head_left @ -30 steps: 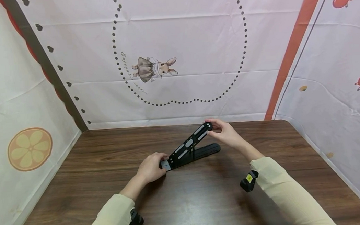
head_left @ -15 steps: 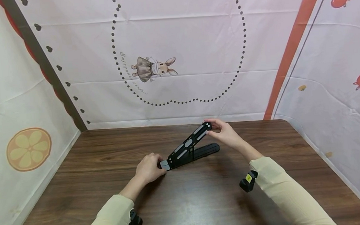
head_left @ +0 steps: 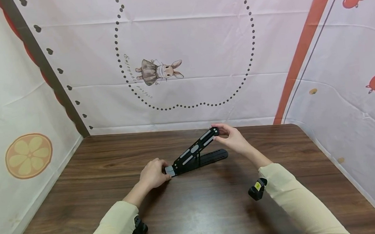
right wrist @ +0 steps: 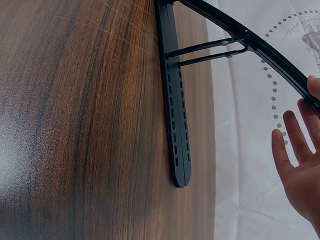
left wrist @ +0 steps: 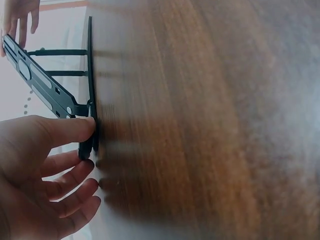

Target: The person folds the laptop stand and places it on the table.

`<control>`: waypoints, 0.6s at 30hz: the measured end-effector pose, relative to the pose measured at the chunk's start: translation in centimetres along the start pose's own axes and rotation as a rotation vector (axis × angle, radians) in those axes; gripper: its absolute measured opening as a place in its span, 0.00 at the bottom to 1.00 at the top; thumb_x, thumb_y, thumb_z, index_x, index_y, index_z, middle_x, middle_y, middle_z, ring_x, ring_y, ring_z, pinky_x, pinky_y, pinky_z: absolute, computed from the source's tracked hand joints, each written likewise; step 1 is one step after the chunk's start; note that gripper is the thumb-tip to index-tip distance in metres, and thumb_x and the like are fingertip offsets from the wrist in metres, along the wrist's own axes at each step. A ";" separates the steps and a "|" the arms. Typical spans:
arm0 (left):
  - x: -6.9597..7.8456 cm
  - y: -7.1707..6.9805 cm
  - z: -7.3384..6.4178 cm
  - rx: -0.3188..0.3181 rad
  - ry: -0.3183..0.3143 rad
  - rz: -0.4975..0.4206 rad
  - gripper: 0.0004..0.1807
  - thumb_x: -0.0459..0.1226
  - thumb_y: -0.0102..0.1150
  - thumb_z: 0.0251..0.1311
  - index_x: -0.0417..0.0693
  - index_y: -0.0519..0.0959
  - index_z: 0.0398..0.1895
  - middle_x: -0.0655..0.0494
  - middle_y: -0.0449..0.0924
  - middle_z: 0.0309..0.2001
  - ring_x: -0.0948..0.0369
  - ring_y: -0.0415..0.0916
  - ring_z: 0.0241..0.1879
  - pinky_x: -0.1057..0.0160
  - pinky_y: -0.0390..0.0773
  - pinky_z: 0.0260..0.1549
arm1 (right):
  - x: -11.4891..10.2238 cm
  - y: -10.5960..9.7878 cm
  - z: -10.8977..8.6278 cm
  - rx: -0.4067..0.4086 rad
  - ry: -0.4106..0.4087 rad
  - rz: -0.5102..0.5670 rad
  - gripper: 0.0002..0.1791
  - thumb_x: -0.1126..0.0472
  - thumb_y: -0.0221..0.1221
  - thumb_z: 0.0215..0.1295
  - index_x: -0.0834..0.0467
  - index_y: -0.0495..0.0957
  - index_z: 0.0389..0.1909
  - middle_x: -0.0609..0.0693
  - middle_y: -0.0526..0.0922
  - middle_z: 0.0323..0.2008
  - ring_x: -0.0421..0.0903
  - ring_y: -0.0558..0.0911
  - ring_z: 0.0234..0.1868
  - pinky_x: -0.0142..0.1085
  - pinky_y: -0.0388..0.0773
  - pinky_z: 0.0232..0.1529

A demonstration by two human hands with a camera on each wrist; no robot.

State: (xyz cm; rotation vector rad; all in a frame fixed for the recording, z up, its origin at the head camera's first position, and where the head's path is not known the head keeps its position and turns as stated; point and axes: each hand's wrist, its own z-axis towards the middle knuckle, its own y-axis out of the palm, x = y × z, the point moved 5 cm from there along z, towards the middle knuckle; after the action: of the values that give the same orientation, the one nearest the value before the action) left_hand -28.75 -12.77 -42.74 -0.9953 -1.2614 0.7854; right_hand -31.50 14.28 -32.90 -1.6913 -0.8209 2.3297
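A black folding laptop stand [head_left: 194, 148] with grey pads rests on the table, its upper arm tilted up to the right. Its slotted base bar [right wrist: 176, 115] lies flat along the tabletop, and thin struts [right wrist: 200, 48] join base and arm. At the low, hinged end, my left hand [head_left: 151, 175] holds the grey-padded tip, the thumb [left wrist: 75, 129] on one side and fingers on the other. My right hand [head_left: 236, 141] pinches the raised end of the arm between thumb and fingers. In the right wrist view, its other fingers [right wrist: 283, 155] are spread away from the stand.
The brown wood-grain table [head_left: 193, 209] carries the stand. Behind it hangs a pale printed cloth [head_left: 196, 52], with more printed cloth along both sides. Small black wrist cameras [head_left: 257, 189] sit at both sleeves.
The head view has drifted slightly. My left fingers have drawn back a little along the stand's low end. The stand's tilt and my right hand's hold look the same.
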 end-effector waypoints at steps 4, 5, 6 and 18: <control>-0.3 0.0 0.2 -0.001 -0.010 -0.010 0.22 0.42 0.69 0.44 0.48 0.80 0.46 0.52 0.76 0.42 0.56 0.72 0.39 0.55 0.74 0.34 | -0.2 0.0 -0.1 0.012 0.010 0.006 0.26 0.66 0.58 0.61 0.62 0.67 0.60 0.62 0.76 0.52 0.56 0.75 0.53 0.47 0.73 0.50; -0.3 0.0 0.3 0.000 -0.014 -0.015 0.22 0.41 0.69 0.45 0.48 0.80 0.46 0.52 0.76 0.42 0.56 0.72 0.39 0.54 0.74 0.35 | -0.3 0.0 -0.1 0.016 0.011 0.006 0.26 0.66 0.58 0.60 0.62 0.67 0.60 0.62 0.76 0.51 0.56 0.76 0.53 0.47 0.73 0.49; -0.4 -0.1 0.4 0.001 -0.018 -0.018 0.22 0.41 0.69 0.45 0.48 0.80 0.46 0.52 0.76 0.42 0.56 0.72 0.39 0.54 0.74 0.35 | -0.3 0.1 -0.1 0.019 0.012 0.005 0.26 0.66 0.59 0.60 0.62 0.67 0.60 0.62 0.76 0.51 0.56 0.76 0.52 0.46 0.73 0.49; -1.8 -0.8 1.6 0.093 -0.084 -0.040 0.21 0.38 0.69 0.43 0.49 0.78 0.44 0.57 0.75 0.33 0.59 0.72 0.34 0.58 0.72 0.29 | -0.7 0.3 -0.3 0.023 0.013 -0.028 0.25 0.65 0.58 0.61 0.60 0.68 0.60 0.60 0.75 0.55 0.55 0.76 0.53 0.47 0.74 0.49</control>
State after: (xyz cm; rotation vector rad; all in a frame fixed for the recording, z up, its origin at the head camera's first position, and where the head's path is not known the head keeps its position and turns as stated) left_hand -30.60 -14.40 -42.67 -0.8674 -1.3014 0.8542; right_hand -30.95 13.82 -32.54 -1.6734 -0.8069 2.2981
